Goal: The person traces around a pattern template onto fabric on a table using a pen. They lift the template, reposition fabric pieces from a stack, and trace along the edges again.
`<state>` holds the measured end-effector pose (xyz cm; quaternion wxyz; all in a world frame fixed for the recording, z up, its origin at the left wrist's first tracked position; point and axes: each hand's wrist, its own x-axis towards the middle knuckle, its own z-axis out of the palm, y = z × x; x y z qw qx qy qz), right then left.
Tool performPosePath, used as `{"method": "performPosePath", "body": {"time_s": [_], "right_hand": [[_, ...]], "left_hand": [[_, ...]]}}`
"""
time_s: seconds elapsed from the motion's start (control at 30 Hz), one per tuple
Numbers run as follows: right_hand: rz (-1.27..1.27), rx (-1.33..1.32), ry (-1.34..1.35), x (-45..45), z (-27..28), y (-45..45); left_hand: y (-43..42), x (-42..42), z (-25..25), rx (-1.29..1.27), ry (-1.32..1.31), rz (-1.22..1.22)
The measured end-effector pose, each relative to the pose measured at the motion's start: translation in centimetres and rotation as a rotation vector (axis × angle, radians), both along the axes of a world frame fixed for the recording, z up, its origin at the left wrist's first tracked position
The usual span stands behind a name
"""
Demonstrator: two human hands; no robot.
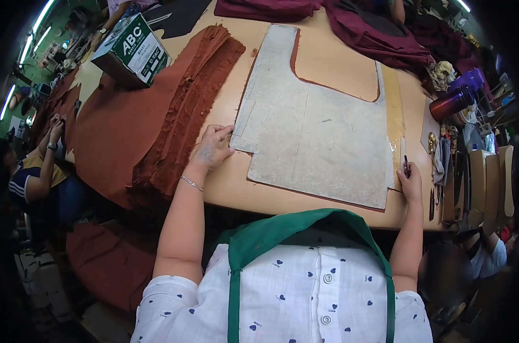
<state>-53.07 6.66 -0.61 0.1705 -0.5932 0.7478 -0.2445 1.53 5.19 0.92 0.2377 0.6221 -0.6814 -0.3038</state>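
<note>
A large grey pattern template (322,137) with a deep cut-out at its far side lies flat on the table (225,191). Rust-brown material shows along its edges, beneath it. At the template's left corner is my left hand (211,147), its thumb and fingers closed on the edge. My right hand (410,182) grips a slim dark pen-like tool (407,163) by the template's right side. A yellowish taped strip (394,114) runs along that side. Left of my left hand lies a thick stack of rust-brown pieces (185,108) with ragged edges.
A green and white ABC can (132,51) stands on the rust-brown stack. Maroon material (379,34) is heaped at the far side. A dark red tumbler (451,104) lies at the right, near hanging tools and rags. Another person (39,171) works at the left.
</note>
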Motion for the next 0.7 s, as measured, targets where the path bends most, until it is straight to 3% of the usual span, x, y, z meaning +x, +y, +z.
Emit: {"method": "performPosePath", "body": {"time_s": [0.17, 0.37, 0.47, 0.7], "right_hand": [[0.008, -0.016, 0.005, 0.6, 0.6, 0.0], [0.035, 0.004, 0.008, -0.1, 0.5, -0.4], [-0.102, 0.131, 0.044, 0.7, 1.7, -1.2], [-0.043, 0.071, 0.080, 0.9, 1.3, -0.8]], "left_hand": [[-0.4, 0.1, -0.6, -0.036, -0.012, -0.022], [-0.9, -2.0, 0.5, -0.013, -0.066, 0.175], [-3.1, -3.2, -0.1, -0.132, -0.195, 0.213], [-5.0, -2.4, -2.7, -0.188, 0.022, 0.134]]}}
